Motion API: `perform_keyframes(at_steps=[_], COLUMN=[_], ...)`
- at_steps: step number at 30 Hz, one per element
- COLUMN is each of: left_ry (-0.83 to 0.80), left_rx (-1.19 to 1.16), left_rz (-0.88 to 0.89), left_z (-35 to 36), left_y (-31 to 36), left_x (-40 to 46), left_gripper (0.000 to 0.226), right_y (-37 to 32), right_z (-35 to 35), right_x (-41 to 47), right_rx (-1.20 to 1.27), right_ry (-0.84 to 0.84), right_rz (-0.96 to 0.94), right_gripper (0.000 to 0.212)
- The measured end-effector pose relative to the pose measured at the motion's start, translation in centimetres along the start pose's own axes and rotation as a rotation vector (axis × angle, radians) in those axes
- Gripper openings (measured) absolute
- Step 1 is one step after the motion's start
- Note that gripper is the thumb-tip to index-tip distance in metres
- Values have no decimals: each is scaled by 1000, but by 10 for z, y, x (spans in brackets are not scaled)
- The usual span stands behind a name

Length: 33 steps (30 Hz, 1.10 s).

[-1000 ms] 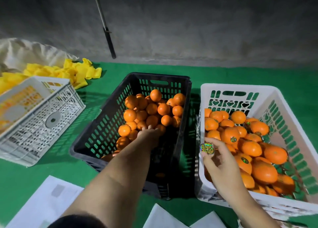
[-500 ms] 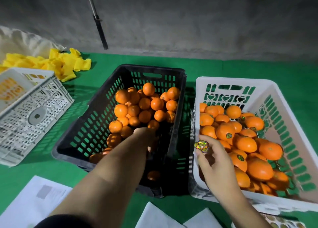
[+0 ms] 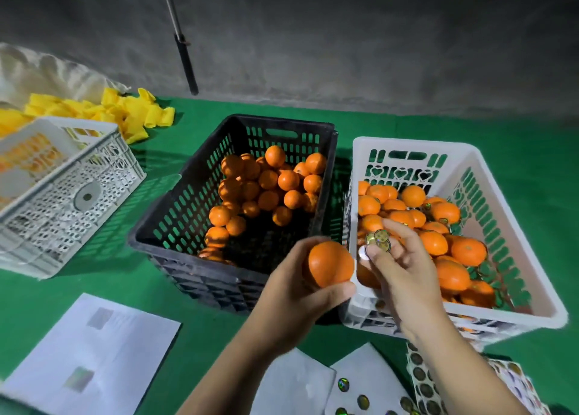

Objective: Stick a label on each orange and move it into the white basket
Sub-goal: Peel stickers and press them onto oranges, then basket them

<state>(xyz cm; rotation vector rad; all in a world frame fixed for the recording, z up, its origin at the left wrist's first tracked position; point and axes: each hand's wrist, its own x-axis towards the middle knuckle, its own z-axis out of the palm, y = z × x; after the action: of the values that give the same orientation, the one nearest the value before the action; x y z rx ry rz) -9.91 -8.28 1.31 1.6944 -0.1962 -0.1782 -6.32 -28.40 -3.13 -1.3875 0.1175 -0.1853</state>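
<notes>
My left hand [image 3: 297, 292] grips one orange [image 3: 329, 264] in the air, just over the near right corner of the black crate [image 3: 175, 217]. Several unlabelled oranges [image 3: 269, 189] lie in that crate. Right beside the held orange, my right hand [image 3: 398, 264] carries several shiny round labels [image 3: 379, 239] stuck on its fingers, and a pale sticker sits on the thumb tip. It hovers over the near left edge of the white basket [image 3: 507, 226], which holds several labelled oranges [image 3: 438, 242].
A second white crate [image 3: 62, 201] stands at the left with yellow wrappers [image 3: 131, 113] behind it. White sheets [image 3: 94, 358] and label sheets [image 3: 423, 383] lie on the green cloth near me. A dark rod [image 3: 185, 47] leans on the grey wall.
My left hand came out of the black crate toward me, gripping an orange. My right hand stayed at the white basket's edge with the labels.
</notes>
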Motion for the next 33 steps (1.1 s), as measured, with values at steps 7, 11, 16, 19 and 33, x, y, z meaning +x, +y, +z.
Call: perform_keyframes(at_steps=[7,11,16,19,33], left_ry=[-84,-152,-233,-209,-215], left_rx=[-72,-81,-149,-359,-433], left_rz=[-66,-87,-126,-267,-304], left_z=[14,20,20,20,24], left_y=[-8,-5,-3,5,11], left_x=[-27,-37,-44,-36,-42], left_gripper=[55,60,54,41,32], right_y=[-37,-52,-57,-50,-46], right_z=[15,9,5,-1,-20], right_x=[-62,-78,-89,-92,-93], right_rx=[223,-140,-510,-661,-889], right_ry=[-70,-42,-168,-231,-374], right_rz=[-30,-255,-741,-866,-927], right_gripper=[47,24,12,22,51])
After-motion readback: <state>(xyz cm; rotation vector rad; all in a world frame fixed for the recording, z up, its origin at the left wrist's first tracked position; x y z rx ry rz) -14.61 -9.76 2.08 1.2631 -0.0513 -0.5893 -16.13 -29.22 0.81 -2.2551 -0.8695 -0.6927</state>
